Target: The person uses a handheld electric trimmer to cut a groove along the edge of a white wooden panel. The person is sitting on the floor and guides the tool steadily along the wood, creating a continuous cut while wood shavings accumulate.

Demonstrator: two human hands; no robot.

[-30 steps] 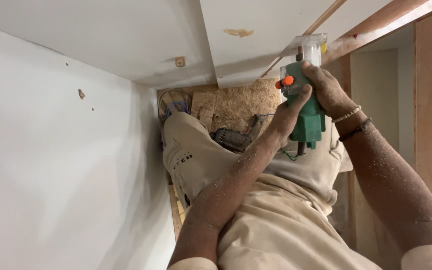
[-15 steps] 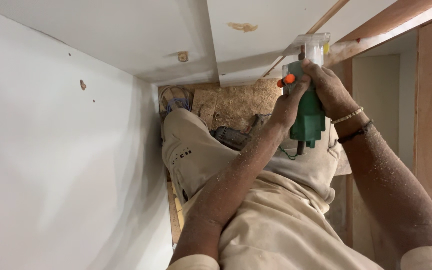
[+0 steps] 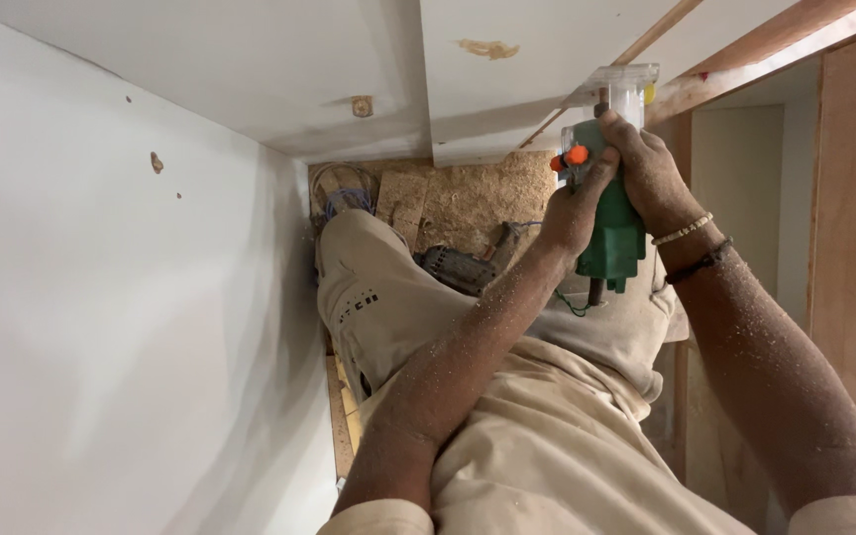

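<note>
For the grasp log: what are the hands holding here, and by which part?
Both hands grip a green power tool by its body: the right hand high up, near the clear base, the left hand on the side by the orange knob.

A single head-worn camera looks along the person's own reclining body inside a white cabinet, facing past the raised knees toward the chipboard back panel [image 3: 478,203]. Both forearms fill the near foreground; the white panel overhead [image 3: 250,69] sits close above the lens.
</note>
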